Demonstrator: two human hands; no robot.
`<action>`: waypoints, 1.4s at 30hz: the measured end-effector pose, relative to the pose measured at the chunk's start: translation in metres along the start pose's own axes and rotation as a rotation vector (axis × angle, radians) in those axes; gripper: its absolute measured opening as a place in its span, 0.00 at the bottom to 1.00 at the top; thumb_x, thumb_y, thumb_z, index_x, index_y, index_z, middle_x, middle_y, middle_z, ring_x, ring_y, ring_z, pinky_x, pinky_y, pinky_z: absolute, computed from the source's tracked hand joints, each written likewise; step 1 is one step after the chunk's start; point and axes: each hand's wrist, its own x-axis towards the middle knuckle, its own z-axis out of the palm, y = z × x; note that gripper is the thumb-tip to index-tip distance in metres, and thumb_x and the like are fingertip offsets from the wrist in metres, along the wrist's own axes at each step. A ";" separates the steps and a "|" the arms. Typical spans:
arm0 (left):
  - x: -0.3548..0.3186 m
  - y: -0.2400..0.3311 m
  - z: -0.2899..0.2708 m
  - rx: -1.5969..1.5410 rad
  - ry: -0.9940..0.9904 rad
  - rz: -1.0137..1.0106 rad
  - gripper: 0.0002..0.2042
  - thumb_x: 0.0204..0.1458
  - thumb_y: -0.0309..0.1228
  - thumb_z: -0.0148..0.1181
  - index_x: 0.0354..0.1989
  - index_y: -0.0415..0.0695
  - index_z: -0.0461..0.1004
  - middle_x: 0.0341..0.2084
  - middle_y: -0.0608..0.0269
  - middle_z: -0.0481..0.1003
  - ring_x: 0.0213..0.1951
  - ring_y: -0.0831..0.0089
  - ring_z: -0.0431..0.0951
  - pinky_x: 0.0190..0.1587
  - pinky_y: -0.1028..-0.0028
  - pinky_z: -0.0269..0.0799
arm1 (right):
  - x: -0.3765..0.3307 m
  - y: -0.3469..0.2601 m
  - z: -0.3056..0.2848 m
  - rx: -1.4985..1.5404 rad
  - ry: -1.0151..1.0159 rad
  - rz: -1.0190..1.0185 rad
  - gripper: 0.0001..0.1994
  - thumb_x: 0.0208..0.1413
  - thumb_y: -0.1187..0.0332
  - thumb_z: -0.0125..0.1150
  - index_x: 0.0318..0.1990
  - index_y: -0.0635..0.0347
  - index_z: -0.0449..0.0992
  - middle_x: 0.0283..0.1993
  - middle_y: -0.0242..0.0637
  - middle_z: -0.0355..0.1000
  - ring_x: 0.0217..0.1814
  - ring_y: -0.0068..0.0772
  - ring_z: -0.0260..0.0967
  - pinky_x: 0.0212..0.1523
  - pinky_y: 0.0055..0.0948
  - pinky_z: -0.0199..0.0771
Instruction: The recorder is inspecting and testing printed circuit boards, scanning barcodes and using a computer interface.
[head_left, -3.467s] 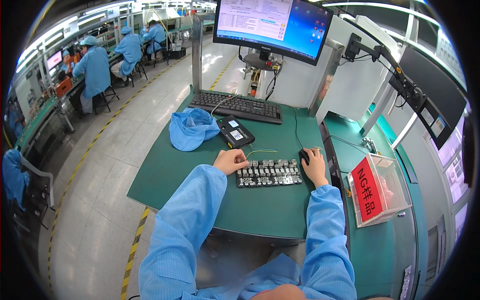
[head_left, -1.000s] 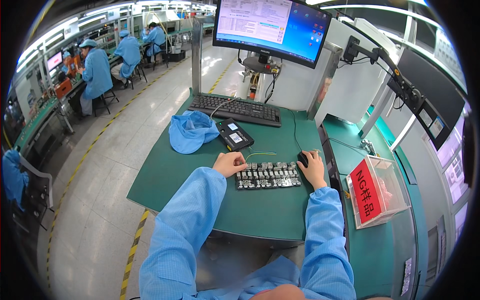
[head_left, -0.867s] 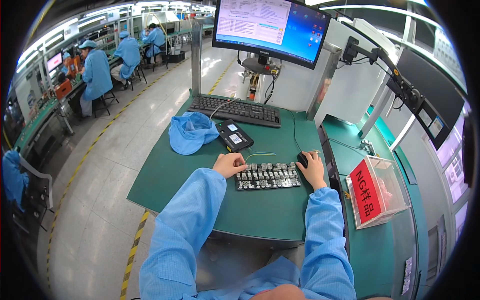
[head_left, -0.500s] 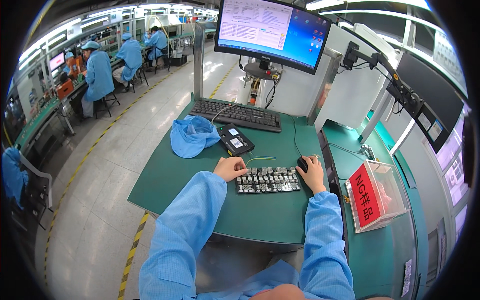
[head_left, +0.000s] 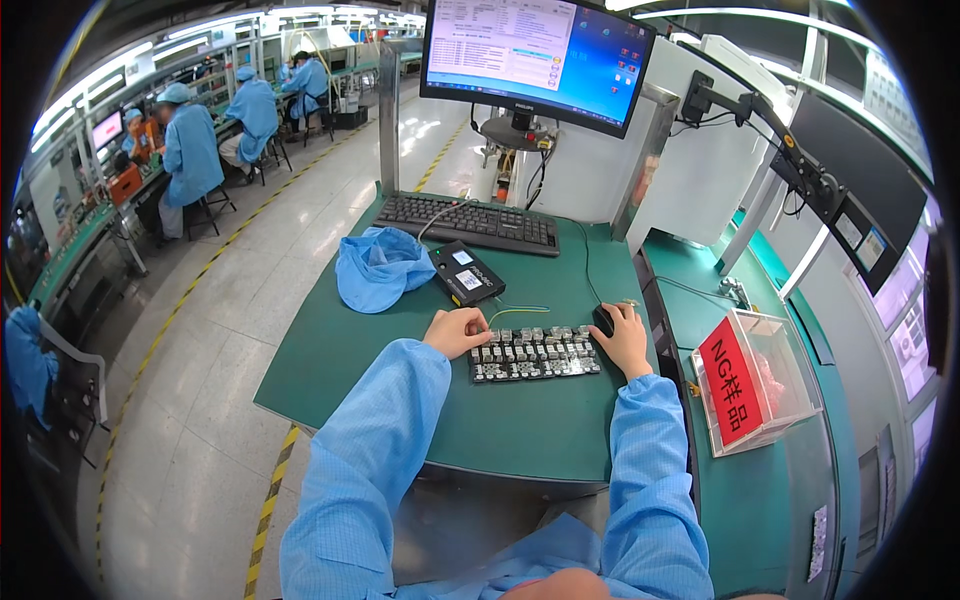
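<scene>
A panel of small circuit boards (head_left: 535,354), with rows of white and metallic parts, lies flat on the green worktable. At its upper left corner my left hand (head_left: 457,331) is pinched closed on the end of thin yellow-green wires (head_left: 520,309); the tip between the fingers is hidden. Those wires loop back to a black box-shaped device (head_left: 468,275) with a small lit display. Beyond the panel's right end, my right hand (head_left: 625,340) is closed over a black computer mouse (head_left: 602,320), resting on the table.
Behind the device stand a black keyboard (head_left: 470,223) and a lit monitor (head_left: 535,55). A blue cloth cap (head_left: 383,268) lies left of the device. On the right-hand bench sits a clear box (head_left: 775,385) with a red label. Several co-workers (head_left: 190,150) sit at a line far left.
The whole view has shifted slightly. Both hands keep their places, the left at the panel's corner and the right on the mouse. A far-left co-worker's posture has changed a little.
</scene>
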 end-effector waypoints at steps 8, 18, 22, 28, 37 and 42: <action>-0.001 -0.003 0.002 0.012 0.000 -0.005 0.11 0.46 0.38 0.66 0.26 0.45 0.73 0.17 0.70 0.70 0.21 0.79 0.67 0.27 0.77 0.62 | -0.001 0.000 0.001 0.000 0.000 0.003 0.25 0.41 0.54 0.68 0.49 0.51 0.73 0.48 0.37 0.66 0.47 0.45 0.65 0.45 0.39 0.68; 0.000 -0.006 0.004 0.022 0.027 0.034 0.10 0.45 0.37 0.66 0.26 0.44 0.74 0.16 0.70 0.69 0.19 0.79 0.67 0.25 0.78 0.62 | -0.001 0.000 0.002 0.000 0.009 -0.005 0.25 0.41 0.55 0.68 0.49 0.51 0.73 0.48 0.37 0.66 0.47 0.45 0.65 0.45 0.39 0.68; -0.001 -0.003 0.002 0.000 0.017 0.014 0.10 0.45 0.36 0.66 0.26 0.44 0.74 0.16 0.70 0.69 0.19 0.79 0.67 0.25 0.78 0.62 | -0.002 0.005 0.005 0.007 0.010 -0.011 0.24 0.42 0.56 0.68 0.49 0.50 0.72 0.48 0.38 0.66 0.47 0.46 0.65 0.45 0.40 0.68; -0.002 -0.002 0.003 0.021 0.041 0.031 0.11 0.44 0.36 0.67 0.26 0.43 0.74 0.16 0.68 0.70 0.20 0.78 0.68 0.25 0.77 0.63 | -0.001 0.001 -0.001 0.000 0.000 -0.063 0.25 0.41 0.56 0.67 0.49 0.51 0.72 0.48 0.38 0.66 0.46 0.47 0.65 0.44 0.40 0.69; 0.004 -0.002 0.006 0.392 0.284 0.448 0.10 0.43 0.37 0.65 0.25 0.43 0.74 0.21 0.63 0.73 0.26 0.65 0.74 0.30 0.70 0.67 | 0.002 -0.001 -0.005 -0.014 -0.044 -0.025 0.26 0.42 0.55 0.67 0.50 0.52 0.72 0.49 0.39 0.66 0.48 0.46 0.65 0.48 0.40 0.69; 0.014 0.025 0.009 -0.056 0.039 0.001 0.11 0.45 0.37 0.64 0.28 0.40 0.75 0.29 0.58 0.77 0.35 0.62 0.77 0.41 0.67 0.71 | -0.001 0.002 0.000 0.003 -0.002 -0.039 0.25 0.41 0.55 0.68 0.48 0.52 0.73 0.46 0.40 0.66 0.45 0.47 0.65 0.45 0.41 0.69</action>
